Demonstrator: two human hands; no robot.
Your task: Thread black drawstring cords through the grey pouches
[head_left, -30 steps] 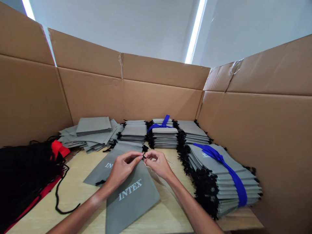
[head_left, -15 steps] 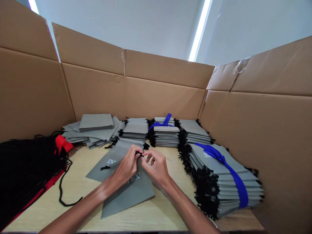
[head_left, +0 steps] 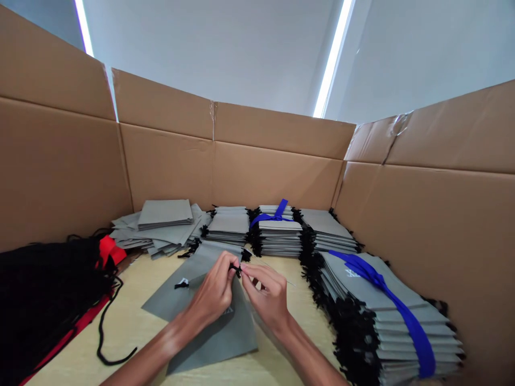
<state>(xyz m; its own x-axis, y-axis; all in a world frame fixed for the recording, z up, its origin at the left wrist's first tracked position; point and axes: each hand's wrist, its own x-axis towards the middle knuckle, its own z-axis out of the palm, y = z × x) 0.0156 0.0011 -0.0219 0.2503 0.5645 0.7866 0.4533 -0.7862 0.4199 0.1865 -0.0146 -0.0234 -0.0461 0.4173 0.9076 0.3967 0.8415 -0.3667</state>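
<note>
Both hands meet over a grey drawstring pouch (head_left: 237,335) lying on the table, its white lettering partly covered. My left hand (head_left: 217,287) pinches a black cord (head_left: 235,267) at the pouch's upper right corner. Thumb and forefinger of my right hand (head_left: 267,292) are closed on the same cord, close beside the left fingertips. A short black cord end sticks out at the pouch's left corner. Under this pouch lies another grey pouch (head_left: 161,300), pointing to the back. The exact shape of the cord between the fingers is too small to tell.
Stacked grey pouches with black cord ends (head_left: 229,222) line the back. A big stack (head_left: 418,316) tied with a blue ribbon (head_left: 396,300) stands at right. Loose grey pouches (head_left: 164,214) lie back left, a black cord heap (head_left: 48,300) at left. Cardboard walls (head_left: 277,171) surround the table.
The view has tilted up slightly, so everything sits lower in the picture. Both hands stay together at the black cord, with the right fingers shifted a little.
</note>
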